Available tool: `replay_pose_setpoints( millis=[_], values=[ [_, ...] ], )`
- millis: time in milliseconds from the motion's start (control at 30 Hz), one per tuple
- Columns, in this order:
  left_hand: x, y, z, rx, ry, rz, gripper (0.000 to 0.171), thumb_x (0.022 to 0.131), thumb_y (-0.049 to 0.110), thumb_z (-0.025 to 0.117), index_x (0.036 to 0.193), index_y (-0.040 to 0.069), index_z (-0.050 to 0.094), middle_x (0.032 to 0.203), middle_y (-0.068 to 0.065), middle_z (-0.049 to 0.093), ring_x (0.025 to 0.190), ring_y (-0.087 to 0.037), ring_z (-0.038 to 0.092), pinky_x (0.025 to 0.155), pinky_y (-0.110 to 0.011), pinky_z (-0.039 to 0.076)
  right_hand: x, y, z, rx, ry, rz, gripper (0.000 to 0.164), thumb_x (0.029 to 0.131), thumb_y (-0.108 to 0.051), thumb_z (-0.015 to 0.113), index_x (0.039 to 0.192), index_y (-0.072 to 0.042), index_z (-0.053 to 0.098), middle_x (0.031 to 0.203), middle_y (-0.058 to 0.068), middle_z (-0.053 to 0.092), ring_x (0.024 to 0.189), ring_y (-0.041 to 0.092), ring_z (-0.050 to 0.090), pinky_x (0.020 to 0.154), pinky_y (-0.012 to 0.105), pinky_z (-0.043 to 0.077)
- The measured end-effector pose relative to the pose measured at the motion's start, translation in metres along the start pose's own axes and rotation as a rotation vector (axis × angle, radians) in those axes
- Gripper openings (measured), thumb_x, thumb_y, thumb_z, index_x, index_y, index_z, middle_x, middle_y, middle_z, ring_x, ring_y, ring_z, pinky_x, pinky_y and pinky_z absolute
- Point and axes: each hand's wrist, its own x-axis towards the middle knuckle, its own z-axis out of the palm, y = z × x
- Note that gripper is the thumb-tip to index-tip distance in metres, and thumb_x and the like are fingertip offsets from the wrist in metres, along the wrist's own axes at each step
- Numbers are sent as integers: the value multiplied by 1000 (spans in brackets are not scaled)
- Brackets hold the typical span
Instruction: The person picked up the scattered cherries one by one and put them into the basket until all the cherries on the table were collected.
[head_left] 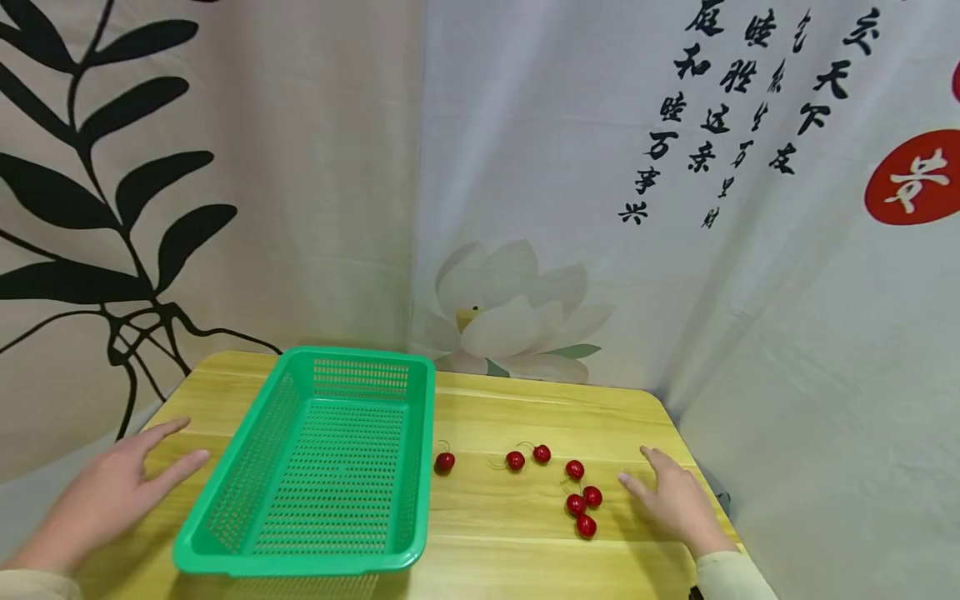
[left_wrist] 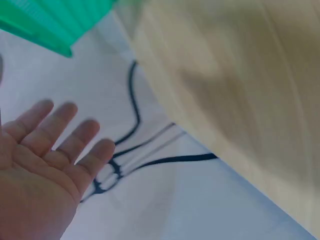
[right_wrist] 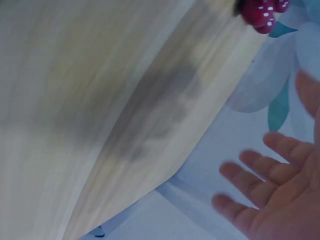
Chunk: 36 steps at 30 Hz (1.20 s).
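Observation:
A green plastic basket [head_left: 429, 467] with perforated walls stands on the left half of the wooden table; nothing lies in it. Several red cherries [head_left: 586, 526], some with thin stems, are scattered to its right. My left hand [head_left: 123, 487] hovers left of the basket, apart from it, fingers extended and holding nothing; its palm [left_wrist: 40, 175] shows in the left wrist view. To the right of the cherries, my right hand [head_left: 675, 497] is held above the table, also with nothing in its loosely spread fingers. Some cherries [right_wrist: 257, 12] appear at the top of the right wrist view.
The wooden table [head_left: 495, 550] has rounded far corners and reaches back to a hanging curtain [head_left: 525, 183]. Printed on the curtain are dark leaves [head_left: 82, 200], a pale lotus and black characters.

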Motion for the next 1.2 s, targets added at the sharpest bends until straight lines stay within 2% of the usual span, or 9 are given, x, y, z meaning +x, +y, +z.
replay_pose_setpoints(
  millis=[67, 133, 267, 400, 567, 767, 933, 1067, 1200],
  values=[
    [-5, 11, -2, 1, 56, 12, 66, 95, 50, 61, 135, -2, 53, 117, -31, 57, 60, -27, 54, 53, -45, 44, -1, -4, -3, 52, 0, 17, 81, 94, -68, 47, 137, 1, 53, 132, 26, 55, 114, 44, 51, 91, 63, 42],
    [-11, 24, -3, 7, 124, 56, 57, 93, 47, 66, 126, 1, 61, 110, -27, 60, 50, -13, 43, 49, -37, 39, -2, -9, -5, 97, 9, 37, 73, 95, -65, 47, 130, -1, 59, 122, 20, 63, 106, 37, 58, 85, 57, 48],
    [-24, 53, 1, 4, 220, 154, 45, 89, 41, 73, 116, 5, 68, 112, -24, 64, 71, -24, 57, 60, -53, 48, -6, -18, -9, 167, 69, 52, 60, 97, -57, 51, 121, -4, 66, 106, 10, 70, 94, 27, 64, 77, 51, 53],
    [-38, 77, 11, -12, 238, 263, 41, 84, 38, 78, 112, 9, 69, 110, -14, 67, 102, -36, 56, 78, -60, 45, -12, -27, -7, 214, 121, 38, 51, 97, -50, 57, 116, -4, 69, 98, 5, 72, 88, 23, 65, 74, 48, 54],
    [-48, 98, 26, 25, 212, 386, 44, 78, 43, 81, 107, 11, 72, 106, -5, 69, 100, -30, 60, 81, -57, 47, -16, -37, -4, 261, 134, 50, 46, 97, -47, 59, 116, -6, 69, 97, 3, 72, 87, 19, 64, 74, 45, 55],
    [-55, 116, 45, 65, 190, 407, 43, 79, 52, 77, 103, 17, 73, 99, 5, 69, 93, -21, 62, 80, -52, 49, -17, -51, -6, 323, 188, 70, 45, 96, -47, 61, 115, -8, 69, 97, 3, 71, 87, 17, 63, 74, 44, 55],
    [-62, 128, 54, 116, 213, 365, 44, 76, 66, 72, 90, 24, 73, 85, 12, 68, 78, -12, 62, 69, -44, 53, -18, -61, -5, 364, 233, 68, 36, 95, -40, 66, 110, -8, 71, 96, 3, 71, 83, 15, 62, 72, 40, 55],
    [-68, 134, 59, 137, 256, 357, 46, 70, 74, 71, 78, 29, 69, 73, 19, 62, 65, -5, 57, 58, -36, 52, -24, -64, -2, 338, 235, 57, 25, 93, -30, 72, 107, -9, 72, 95, 2, 72, 80, 12, 62, 69, 38, 55],
    [-76, 138, 64, 140, 255, 327, 48, 67, 76, 70, 75, 29, 66, 70, 18, 59, 65, -8, 56, 60, -38, 51, -32, -70, 0, 297, 197, 50, 21, 88, -27, 76, 102, -11, 74, 88, -2, 72, 77, 12, 63, 68, 39, 55]
  ],
)
